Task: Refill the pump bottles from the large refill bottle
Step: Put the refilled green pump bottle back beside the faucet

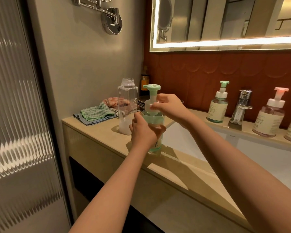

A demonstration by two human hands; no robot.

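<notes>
A green pump bottle [155, 121] stands on the beige counter [97, 132] at the sink's left edge. My left hand [142, 130] wraps around its body. My right hand [166, 105] pinches the white collar under its green pump head. Just behind it on the left stands the large clear refill bottle [127, 105], uncapped, with a little pale liquid at the bottom. Another green pump bottle [218, 105] sits on the ledge behind the sink. Two pink pump bottles [270, 115] stand further right, one cut off by the frame edge.
Folded cloths [96, 113] lie on the counter's back left, with stacked plates [142, 101] and a dark bottle [144, 79] in the corner. A chrome tap [242, 106] rises behind the white sink [242, 148]. A lit mirror hangs above.
</notes>
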